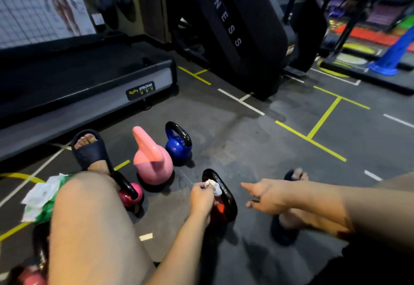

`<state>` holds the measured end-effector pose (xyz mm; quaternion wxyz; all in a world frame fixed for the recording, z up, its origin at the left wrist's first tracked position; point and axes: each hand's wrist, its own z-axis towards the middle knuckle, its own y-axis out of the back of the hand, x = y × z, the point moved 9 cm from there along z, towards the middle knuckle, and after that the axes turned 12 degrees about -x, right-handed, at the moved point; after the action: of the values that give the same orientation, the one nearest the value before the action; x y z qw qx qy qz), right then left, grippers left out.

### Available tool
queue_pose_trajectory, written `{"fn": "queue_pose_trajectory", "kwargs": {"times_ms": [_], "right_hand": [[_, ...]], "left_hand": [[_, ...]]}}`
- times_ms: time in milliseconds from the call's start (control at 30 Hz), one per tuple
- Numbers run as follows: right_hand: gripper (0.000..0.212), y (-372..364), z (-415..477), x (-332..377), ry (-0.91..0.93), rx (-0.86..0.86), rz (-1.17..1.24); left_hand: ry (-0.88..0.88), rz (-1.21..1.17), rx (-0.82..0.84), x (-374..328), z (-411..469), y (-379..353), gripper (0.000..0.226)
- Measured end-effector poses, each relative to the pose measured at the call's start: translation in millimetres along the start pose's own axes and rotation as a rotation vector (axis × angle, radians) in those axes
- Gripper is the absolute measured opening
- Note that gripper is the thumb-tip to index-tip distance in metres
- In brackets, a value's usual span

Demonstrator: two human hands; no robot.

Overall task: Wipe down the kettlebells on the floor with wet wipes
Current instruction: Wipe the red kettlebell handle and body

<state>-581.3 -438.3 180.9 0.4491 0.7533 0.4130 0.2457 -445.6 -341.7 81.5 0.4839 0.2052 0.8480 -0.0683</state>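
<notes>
A red kettlebell with a black handle [226,197] stands on the floor in front of me. My left hand [201,197] pinches a white wet wipe [214,185] against the top of that handle. My right hand [264,197] hovers just right of the handle with fingers stretched out, holding nothing. A pink kettlebell [152,161] and a blue kettlebell [178,144] stand further back. A magenta kettlebell with a black handle [132,192] sits by my left knee. The green pack of wet wipes [42,197] lies on the floor at the left.
A treadmill [85,87] runs along the left. A black fitness machine [242,29] stands behind the kettlebells. My feet in dark slides [89,148] flank the work area. Another reddish kettlebell [31,273] shows at the bottom left corner. Yellow and white lines mark the dark floor.
</notes>
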Motion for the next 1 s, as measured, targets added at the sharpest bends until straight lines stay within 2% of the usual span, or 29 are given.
{"fn": "queue_pose_trajectory", "kwargs": {"times_ms": [100,233,333,467,533,567,633,733,800,867,933,1000], "right_hand": [[0.068,17.4,-1.8,11.7,0.032,-0.019,0.024],[0.06,24.2,5.3,23.1,0.072,-0.054,0.079],[0.056,15.8,22.9,25.3,0.052,-0.062,0.14],[0.047,5.8,60.8,21.1,-0.054,-0.021,0.23],[0.042,-3.8,77.1,18.7,-0.095,0.043,0.298],[0.047,-11.8,84.2,16.1,-0.114,0.079,0.324],[0.058,-31.2,96.5,12.4,-0.134,0.15,0.355],[0.055,-62.0,111.5,10.6,-0.176,0.24,0.47],[0.044,-67.3,121.9,12.5,-0.192,0.218,0.671],[0.025,-66.3,132.3,20.2,-0.199,0.178,0.933],[0.017,-73.4,140.2,31.0,-0.275,0.228,1.215],[0.012,-85.5,148.6,36.4,-0.405,0.281,1.335]], "left_hand": [[-0.004,-0.064,-0.001,-17.5,-0.6,0.0,0.011],[-0.144,0.104,-0.081,-40.2,3.3,11.6,0.008],[-0.174,0.165,0.114,-71.5,-0.9,-5.0,0.025],[-0.155,0.386,0.206,-103.5,2.1,-19.1,0.015],[-0.081,0.501,0.223,-101.3,11.4,-22.3,0.02],[-0.025,0.536,0.227,-95.8,16.8,-22.0,0.019],[0.097,0.528,0.258,-80.3,25.2,-20.0,0.016],[0.276,0.471,0.204,-49.6,43.1,-10.8,0.011],[0.386,0.402,0.13,-26.6,58.2,-9.6,0.003],[0.468,0.296,0.114,-9.9,67.3,-20.1,0.004],[0.506,0.183,0.1,-3.9,75.1,-32.5,0.015],[0.546,0.069,0.034,1.0,90.0,-38.7,0.026]]}}
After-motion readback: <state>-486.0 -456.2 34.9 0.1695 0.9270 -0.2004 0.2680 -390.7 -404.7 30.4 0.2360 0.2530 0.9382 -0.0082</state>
